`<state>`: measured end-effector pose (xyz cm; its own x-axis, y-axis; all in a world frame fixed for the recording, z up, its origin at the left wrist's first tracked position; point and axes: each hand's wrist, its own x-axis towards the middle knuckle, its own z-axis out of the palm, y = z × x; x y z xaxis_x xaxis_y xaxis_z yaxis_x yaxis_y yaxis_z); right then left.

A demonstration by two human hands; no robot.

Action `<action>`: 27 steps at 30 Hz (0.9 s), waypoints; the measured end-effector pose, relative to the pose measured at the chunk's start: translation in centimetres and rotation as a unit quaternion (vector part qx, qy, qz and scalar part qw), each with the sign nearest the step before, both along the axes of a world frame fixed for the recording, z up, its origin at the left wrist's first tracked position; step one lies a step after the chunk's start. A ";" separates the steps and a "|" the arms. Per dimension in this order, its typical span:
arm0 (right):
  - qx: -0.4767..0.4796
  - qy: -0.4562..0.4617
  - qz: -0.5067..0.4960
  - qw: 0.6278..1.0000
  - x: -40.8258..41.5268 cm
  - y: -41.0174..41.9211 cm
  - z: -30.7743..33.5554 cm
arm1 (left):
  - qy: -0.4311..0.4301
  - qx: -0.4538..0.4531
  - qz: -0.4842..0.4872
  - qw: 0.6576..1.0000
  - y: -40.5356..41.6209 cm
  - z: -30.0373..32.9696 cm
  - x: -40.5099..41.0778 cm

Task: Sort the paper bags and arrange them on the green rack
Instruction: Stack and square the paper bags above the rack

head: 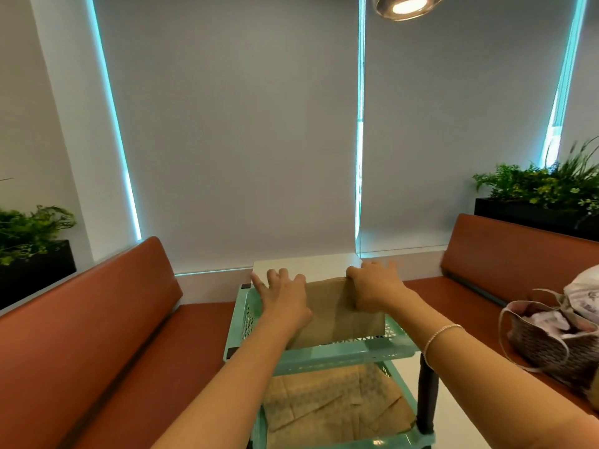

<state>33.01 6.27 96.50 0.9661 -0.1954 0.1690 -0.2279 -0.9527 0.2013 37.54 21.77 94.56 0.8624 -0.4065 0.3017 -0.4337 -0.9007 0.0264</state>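
While both arms reach forward, a stack of brown bags (pixel 337 314) lies flat on the top shelf of the green rack (pixel 324 354). The left hand (pixel 282 294) rests on the left part of the stack with its fingers spread and straight, holding nothing. The right hand (pixel 372 286) is on the far right corner of the stack with its fingers bent over the edge, gripping it. A thin bracelet (pixel 442 335) sits on the right wrist. More bags (pixel 334 406) lie flat on the shelf below. The rack stands between two red-brown benches (pixel 97 335). A woven tote (pixel 551 338) sits on the right bench. Green plants (pixel 544 183) grow in dark boxes behind both benches. A lamp (pixel 406 6) shines up above.
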 end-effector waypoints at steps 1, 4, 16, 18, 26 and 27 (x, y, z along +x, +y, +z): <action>-0.017 0.009 0.009 1.000 0.2 0.8 0.2 | -0.008 0.026 -0.005 1.000 -0.5 0.3 -0.3; -0.007 0.023 0.051 0.998 0.9 2.6 0.6 | -0.032 0.086 -0.022 0.996 -1.6 1.0 -0.7; 0.362 -0.016 0.017 0.932 -0.5 -3.4 1.1 | 0.169 -0.108 -0.062 0.978 3.1 1.5 2.5; 0.460 -0.031 0.003 0.887 -0.8 -4.2 -0.1 | 0.198 -0.186 -0.058 0.960 3.4 1.2 2.7; 0.710 -0.131 -0.033 0.692 -0.4 -3.2 -2.8 | 0.297 -0.601 0.009 0.742 2.3 -1.1 2.8; 0.711 -0.139 -0.041 0.688 -0.2 -2.8 -3.0 | 0.295 -0.620 0.017 0.727 2.0 -1.3 2.8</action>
